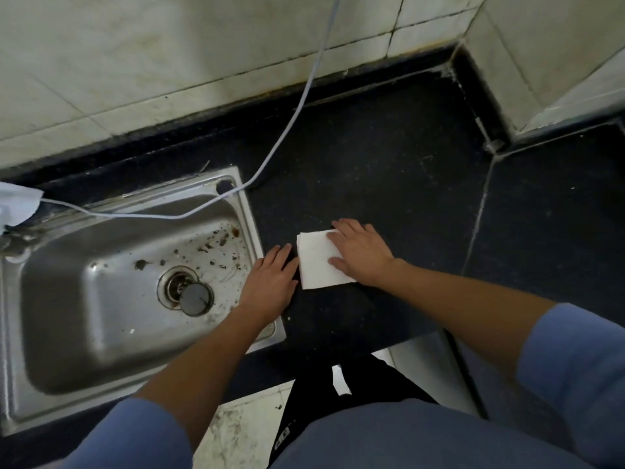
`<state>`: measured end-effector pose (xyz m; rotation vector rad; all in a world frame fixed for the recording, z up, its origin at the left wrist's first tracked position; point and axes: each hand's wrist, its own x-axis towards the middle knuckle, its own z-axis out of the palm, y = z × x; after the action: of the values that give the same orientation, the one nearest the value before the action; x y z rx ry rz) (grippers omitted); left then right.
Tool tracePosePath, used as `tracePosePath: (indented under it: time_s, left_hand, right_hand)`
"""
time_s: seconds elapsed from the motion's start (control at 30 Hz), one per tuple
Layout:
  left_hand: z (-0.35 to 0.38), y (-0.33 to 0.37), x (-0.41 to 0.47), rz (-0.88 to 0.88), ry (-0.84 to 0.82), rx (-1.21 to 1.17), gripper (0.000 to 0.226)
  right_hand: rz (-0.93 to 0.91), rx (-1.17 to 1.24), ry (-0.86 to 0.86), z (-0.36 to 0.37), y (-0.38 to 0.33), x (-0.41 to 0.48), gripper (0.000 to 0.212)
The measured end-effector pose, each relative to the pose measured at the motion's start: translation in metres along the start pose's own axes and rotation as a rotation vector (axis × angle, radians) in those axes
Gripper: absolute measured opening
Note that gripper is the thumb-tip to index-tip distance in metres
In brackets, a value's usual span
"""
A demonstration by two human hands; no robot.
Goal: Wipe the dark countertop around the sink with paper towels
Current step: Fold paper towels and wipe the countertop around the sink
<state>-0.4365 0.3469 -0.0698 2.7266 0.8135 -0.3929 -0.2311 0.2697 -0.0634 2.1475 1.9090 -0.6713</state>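
Pressing flat, the right hand (pixel 363 257) pins a folded white paper towel (pixel 316 262) to the dark stone countertop (pixel 389 170), at three o'clock from the stainless steel sink (pixel 252 228). The empty left hand (pixel 270 282) lies open at the towel's nine o'clock. Wiping looks in hand; next, a firm sweep toward twelve o'clock.

— What carries it all?
— A dark worktop (pixel 389 157). It meets tiled walls (pixel 169 62) at the back and right, and a pale seam (pixel 480 211) crosses its right part.
— And on it?
— A steel sink (pixel 252 231) sits in its left part. A folded white towel (pixel 314 262) lies flat just right of the sink. A white cable (pixel 280 147) trails from the wall over the sink's back rim.
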Motion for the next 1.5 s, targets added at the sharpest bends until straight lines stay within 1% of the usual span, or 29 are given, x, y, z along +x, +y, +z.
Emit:
tracePosePath:
  time_s: [0.1,0.17,0.23,0.3,0.37,0.43,0.47,0.57,0.63,0.7,0.77,0.83,0.9,1.07,1.23,1.33,1.5]
  left_hand:
    - [-0.003,0.002,-0.023,-0.079,0.092,-0.038,0.040]
    - [-0.002,0.002,-0.042,-0.147,0.127,-0.059,0.034]
    - [0.001,0.002,-0.062,-0.210,0.145,-0.067,0.033]
    - [0.006,0.003,-0.080,-0.275,0.140,-0.078,0.035]
    - [0.007,0.005,-0.092,-0.330,0.132,-0.099,0.035]
    - [0.004,0.006,-0.096,-0.357,0.154,-0.108,0.034]
    - [0.001,0.006,-0.094,-0.353,0.169,-0.110,0.033]
    - [-0.012,0.002,-0.082,-0.293,0.190,-0.125,0.030]
    - [-0.026,0.001,-0.072,-0.250,0.196,-0.119,0.029]
    - [-0.039,0.000,-0.062,-0.201,0.208,-0.118,0.030]
    - [-0.053,0.001,-0.051,-0.137,0.203,-0.114,0.030]
    - [-0.066,0.003,-0.042,-0.042,0.187,-0.109,0.029]
    - [-0.075,0.009,-0.036,0.063,0.186,-0.080,0.028]
    - [-0.084,0.048,-0.033,0.322,0.154,0.019,0.031]
    - [-0.077,0.129,-0.045,0.589,0.089,0.064,0.029]
    - [-0.067,0.190,-0.062,0.760,0.053,0.125,0.029]
    - [-0.044,0.303,-0.108,1.010,0.038,0.228,0.030]
  right_hand:
    - [-0.001,0.016,0.026,-0.010,-0.007,0.022,0.064]
    - [0.033,0.030,-0.028,-0.012,-0.010,0.034,0.068]
    - [0.082,0.096,-0.117,-0.015,-0.012,0.040,0.065]
    - [0.100,0.149,-0.180,-0.016,-0.014,0.043,0.051]
    - [0.115,0.215,-0.208,-0.019,-0.015,0.041,0.038]
    - [0.133,0.344,-0.215,-0.020,-0.014,0.036,0.021]
    - [0.136,0.402,-0.209,-0.023,-0.014,0.032,0.016]
    - [0.147,0.517,-0.107,-0.034,-0.011,0.008,0.016]
    - [0.159,0.550,-0.012,-0.042,-0.010,-0.013,0.027]
    - [0.180,0.541,0.090,-0.049,-0.008,-0.037,0.028]
    - [0.223,0.503,0.193,-0.052,-0.006,-0.062,0.023]
    - [0.273,0.454,0.291,-0.053,-0.006,-0.089,0.019]
    - [0.334,0.397,0.382,-0.049,-0.008,-0.119,0.022]
    - [0.559,0.254,0.518,-0.019,-0.022,-0.209,0.027]
    - [0.844,0.299,0.601,0.020,-0.041,-0.323,0.025]
    - [1.029,0.308,0.617,0.050,-0.057,-0.394,0.025]
    - [1.310,0.333,0.640,0.109,-0.096,-0.517,0.023]
